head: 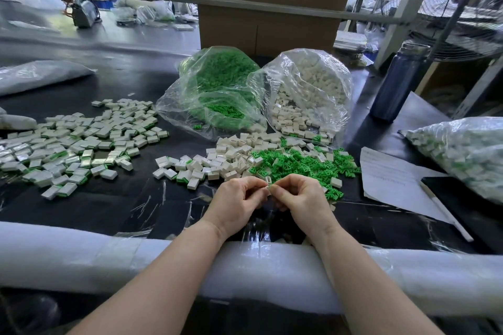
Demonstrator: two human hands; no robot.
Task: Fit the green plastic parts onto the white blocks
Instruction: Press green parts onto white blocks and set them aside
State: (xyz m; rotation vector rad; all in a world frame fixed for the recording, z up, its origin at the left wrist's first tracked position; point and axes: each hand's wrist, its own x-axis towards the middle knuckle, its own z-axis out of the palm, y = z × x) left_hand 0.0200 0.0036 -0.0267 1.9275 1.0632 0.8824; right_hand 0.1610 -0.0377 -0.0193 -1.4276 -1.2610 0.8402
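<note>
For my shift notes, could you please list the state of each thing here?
Left hand: pinching white block.
Right hand: pinching the same block.
Green bag: open, spilling.
White bag: open, spilling.
Bottle: upright, capped.
Right bag: full, lying.

A black worktop [89, 198] has a white foam-padded near edge [81, 255] wrapped in clear tape. Stacked brown cardboard boxes [266, 27] stand at its far edge. A dark blue metal bottle [397, 84] sits near the right edge, beside a grey metal frame post [408, 5] and a wire-caged fan [473, 8]. Daylight enters at upper right.
</note>
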